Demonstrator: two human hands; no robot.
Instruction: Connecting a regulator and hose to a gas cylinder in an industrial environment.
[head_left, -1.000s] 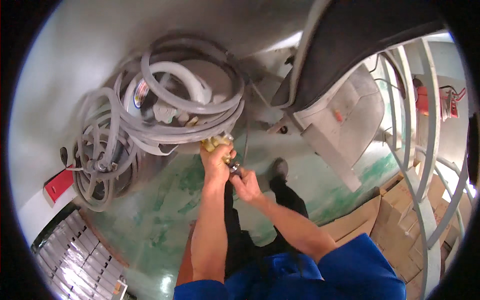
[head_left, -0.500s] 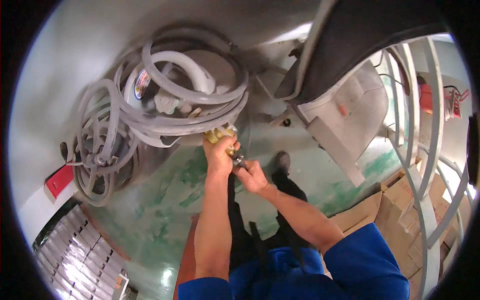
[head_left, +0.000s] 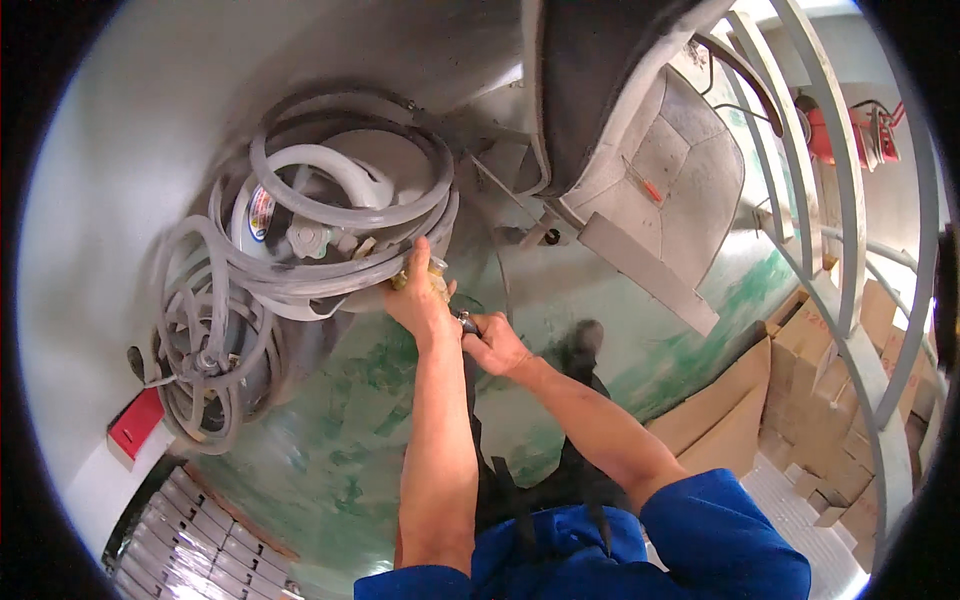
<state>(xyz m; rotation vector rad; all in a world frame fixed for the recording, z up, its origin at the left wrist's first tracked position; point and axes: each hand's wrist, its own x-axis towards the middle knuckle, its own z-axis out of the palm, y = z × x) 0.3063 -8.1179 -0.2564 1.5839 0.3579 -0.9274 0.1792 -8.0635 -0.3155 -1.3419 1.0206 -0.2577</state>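
My left hand [head_left: 424,308] is closed around a brass-coloured fitting [head_left: 438,278], one finger pointing up along it. The hand hides much of the fitting. Just below, my right hand [head_left: 497,344] pinches a dark hose end [head_left: 467,324] with a shiny metal clamp, which meets the underside of the fitting. Both hands are beside a gas cylinder with a white collar [head_left: 352,170] and a pale round valve knob [head_left: 308,238]. Loops of grey hose [head_left: 345,272] lie over the cylinder top, close to my left fingertips.
A second hose coil [head_left: 205,362] hangs at the left by a red box [head_left: 136,424]. To the right stands a dusty chair [head_left: 672,170] with a red-handled tool on its seat. A metal railing [head_left: 850,200], cardboard boxes [head_left: 815,370] and wrapped stacked goods [head_left: 190,535] surround the green-stained floor.
The view has shifted, so the chair and cylinder appear further left. A finger of my left hand has straightened upward and covers more of the brass fitting. My right hand keeps its grip.
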